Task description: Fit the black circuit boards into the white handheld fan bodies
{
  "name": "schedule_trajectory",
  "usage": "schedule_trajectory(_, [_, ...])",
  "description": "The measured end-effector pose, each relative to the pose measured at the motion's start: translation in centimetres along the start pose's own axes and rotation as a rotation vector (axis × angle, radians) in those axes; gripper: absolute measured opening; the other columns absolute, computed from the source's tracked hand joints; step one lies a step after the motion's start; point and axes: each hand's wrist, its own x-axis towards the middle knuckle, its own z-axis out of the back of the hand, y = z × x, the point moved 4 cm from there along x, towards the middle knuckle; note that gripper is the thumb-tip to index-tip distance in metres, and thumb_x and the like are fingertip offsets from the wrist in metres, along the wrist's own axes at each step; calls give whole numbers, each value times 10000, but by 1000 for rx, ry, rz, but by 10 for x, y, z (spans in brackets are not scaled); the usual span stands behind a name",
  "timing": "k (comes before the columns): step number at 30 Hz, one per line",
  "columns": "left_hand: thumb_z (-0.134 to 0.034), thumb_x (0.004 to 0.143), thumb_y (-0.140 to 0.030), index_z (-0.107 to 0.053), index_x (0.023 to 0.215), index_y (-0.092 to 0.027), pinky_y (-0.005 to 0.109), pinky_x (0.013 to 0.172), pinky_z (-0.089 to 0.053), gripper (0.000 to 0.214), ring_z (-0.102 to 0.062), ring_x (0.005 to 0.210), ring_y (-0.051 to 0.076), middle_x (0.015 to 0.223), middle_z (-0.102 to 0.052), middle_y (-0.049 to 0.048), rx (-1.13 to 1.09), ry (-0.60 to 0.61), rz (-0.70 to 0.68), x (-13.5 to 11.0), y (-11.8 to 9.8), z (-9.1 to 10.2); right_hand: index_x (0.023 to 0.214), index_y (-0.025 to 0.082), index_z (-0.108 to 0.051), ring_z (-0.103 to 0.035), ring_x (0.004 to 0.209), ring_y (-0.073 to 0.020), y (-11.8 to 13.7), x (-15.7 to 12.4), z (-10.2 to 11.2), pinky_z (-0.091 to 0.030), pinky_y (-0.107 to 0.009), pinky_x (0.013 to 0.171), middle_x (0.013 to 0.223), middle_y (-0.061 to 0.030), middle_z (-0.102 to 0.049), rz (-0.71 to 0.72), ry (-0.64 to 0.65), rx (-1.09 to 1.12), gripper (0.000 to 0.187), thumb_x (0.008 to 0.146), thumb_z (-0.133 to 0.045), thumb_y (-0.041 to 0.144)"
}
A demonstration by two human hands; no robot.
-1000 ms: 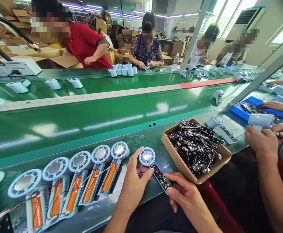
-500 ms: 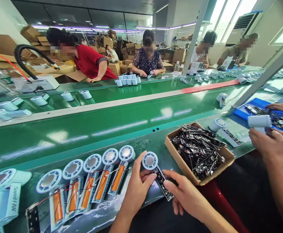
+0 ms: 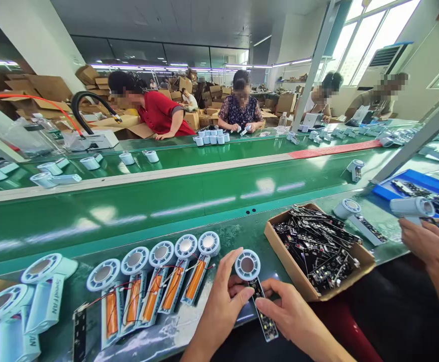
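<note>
A small light-blue handheld fan is in my left hand, its round grille facing up and my fingers closed about the neck. A narrow black circuit board lies along its handle, the lower end pointing toward me. My right hand pinches the handle and board from the right, with the thumb on top; its other fingers are partly hidden. To the left, several similar fans lie in a row, with orange batteries and thin wires in their handles.
A cardboard box heaped with black circuit boards stands to my right. Beyond it lie another fan and a blue tray; a co-worker's hands hold a fan there. A green conveyor runs across, with people on its far side.
My view has shifted, so the scene sits further right and lower. The held fan's handle points more steeply toward me, and my right thumb is nearer its neck.
</note>
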Motion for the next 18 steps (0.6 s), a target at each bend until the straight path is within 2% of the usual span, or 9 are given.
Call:
schedule_trajectory(3, [-667,872,-204,-423,1438,-425,374,947,-550,655,-619,1146,234,1576,-344,15,2,-14,-1,-6,-7,6,1042,155,-595,-337,358,-61,0,1,-8,-251,-177,345,495,115,-376,14,91,106,453,913,-600,589])
schedule_trajectory(5, [-672,872,-209,-423,1442,-418,378,944,-554,656,-617,1156,243,1583,-333,22,7,-14,-12,-11,-10,9,1089,145,-601,-349,352,-64,2,1,-12,-274,-171,351,464,118,-382,40,133,137,505,901,-610,614])
schedule_trajectory(13, [-660,879,-187,-433,1437,-438,368,943,-563,653,-612,1170,240,1606,-280,7,61,-52,1,-18,-9,15,1137,145,-615,-355,390,-52,3,-1,-16,-283,-164,368,540,97,-423,33,164,151,543,880,-642,622])
schedule_trajectory(18, [-662,878,-202,-443,1435,-437,370,934,-569,643,-624,1160,241,1605,-296,8,79,-54,-4,-17,-13,13,1111,147,-628,-371,385,-45,4,0,-15,-295,-166,369,578,83,-459,50,175,163,502,892,-642,598])
